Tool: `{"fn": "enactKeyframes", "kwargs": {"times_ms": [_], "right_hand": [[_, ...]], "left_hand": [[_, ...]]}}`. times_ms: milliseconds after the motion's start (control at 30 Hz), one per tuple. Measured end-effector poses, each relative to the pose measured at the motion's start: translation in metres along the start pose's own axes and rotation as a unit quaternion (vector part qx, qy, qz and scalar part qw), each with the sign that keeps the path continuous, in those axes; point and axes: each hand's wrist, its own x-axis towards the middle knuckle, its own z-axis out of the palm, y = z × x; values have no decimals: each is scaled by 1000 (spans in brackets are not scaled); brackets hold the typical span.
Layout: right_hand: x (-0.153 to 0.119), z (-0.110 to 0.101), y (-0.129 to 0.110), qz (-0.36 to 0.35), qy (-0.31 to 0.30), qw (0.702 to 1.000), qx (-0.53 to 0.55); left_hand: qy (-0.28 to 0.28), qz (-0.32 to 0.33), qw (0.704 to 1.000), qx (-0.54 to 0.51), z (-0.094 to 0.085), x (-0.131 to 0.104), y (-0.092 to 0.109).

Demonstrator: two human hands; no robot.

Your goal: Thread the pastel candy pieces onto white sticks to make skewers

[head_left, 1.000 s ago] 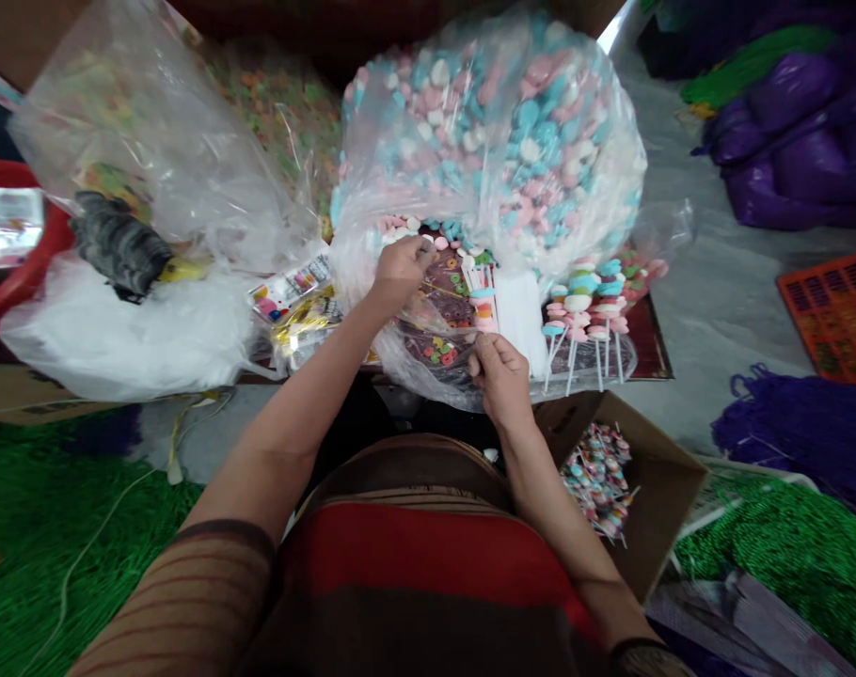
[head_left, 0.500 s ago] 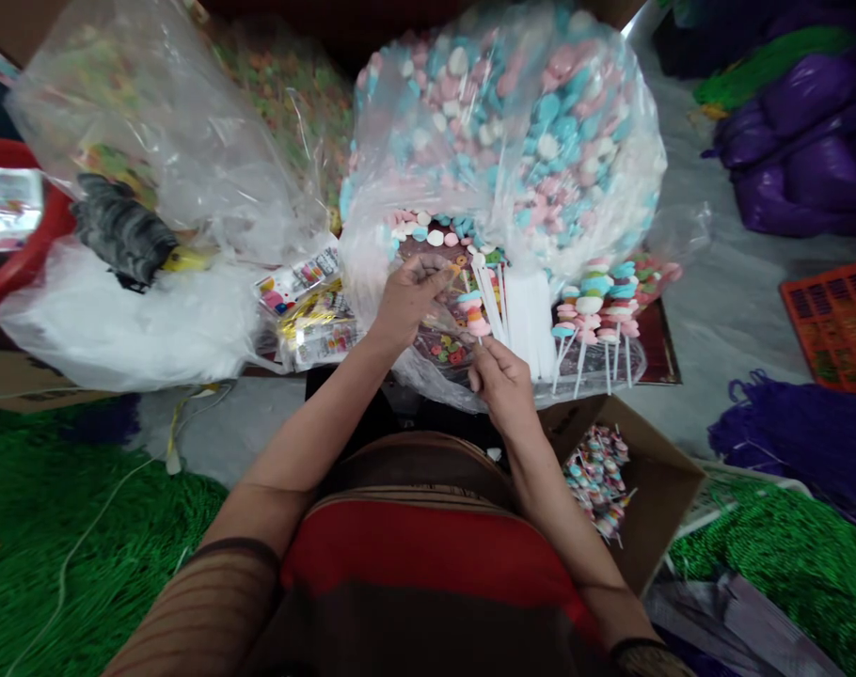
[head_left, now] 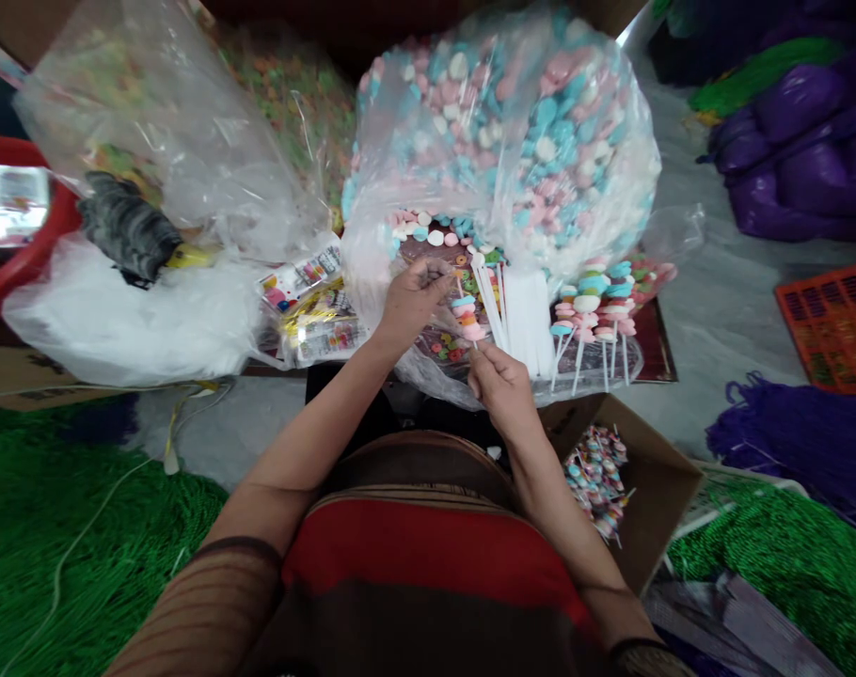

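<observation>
My right hand (head_left: 500, 378) is closed around the lower end of a white stick. Threaded on that stick is a candy skewer (head_left: 468, 321) of pink, orange and blue pieces, tilted up to the left. Close to its upper tip is my left hand (head_left: 415, 299), thumb and fingers pinched together; what lies between them is too small to make out. Under both hands, small candy rings (head_left: 446, 348) lie on clear plastic. Loose white sticks (head_left: 490, 299) rest just right of the skewer, beside a stack of white strips (head_left: 528, 320).
A big clear bag of pink, blue and white candies (head_left: 505, 122) stands behind the hands. Several filled skewers (head_left: 592, 301) lie to the right, above a cardboard box (head_left: 657, 489) of wrapped ones. Printed wrappers (head_left: 325, 338) and a white plastic bag (head_left: 132, 320) are on the left.
The skewer in my right hand has shifted slightly left, its tip closer to my left fingers. An orange ring seen at my left fingertips earlier no longer shows clearly there.
</observation>
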Motion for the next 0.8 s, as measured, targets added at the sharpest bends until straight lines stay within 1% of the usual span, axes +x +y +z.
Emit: {"fn": "enactKeyframes", "kwargs": {"times_ms": [67,200,267,333,433,500,567,667,733,800], "right_hand": [[-1,1,-1,5,-1,1000,2],[0,2,-2,9,0,1000,13],[2,2,-1,20,4,999,27],[3,2,1,34,11,998,53],[6,2,3,25,26,995,97],[7,1,4,6,28,994,108],[7,0,5,2,17,995,98],[5,1,5,20,-27,998,62],[4,2,6,29,-53,997,41],[4,3,8,33,-54,998,26]], "left_hand": [[-5,5,1000,13,0,-2,2],[-10,61,995,77,2,-10,5],[-17,73,994,82,2,-15,3],[-35,52,997,45,3,-19,-1],[-46,-6,997,-57,2,-23,-8],[-27,-38,993,-111,0,-23,-10],[7,-52,989,-135,-2,-19,-9],[43,-34,990,-131,-5,-12,-3],[44,-15,992,-117,-5,-9,0],[36,-2,994,-106,-3,-8,2]]}}
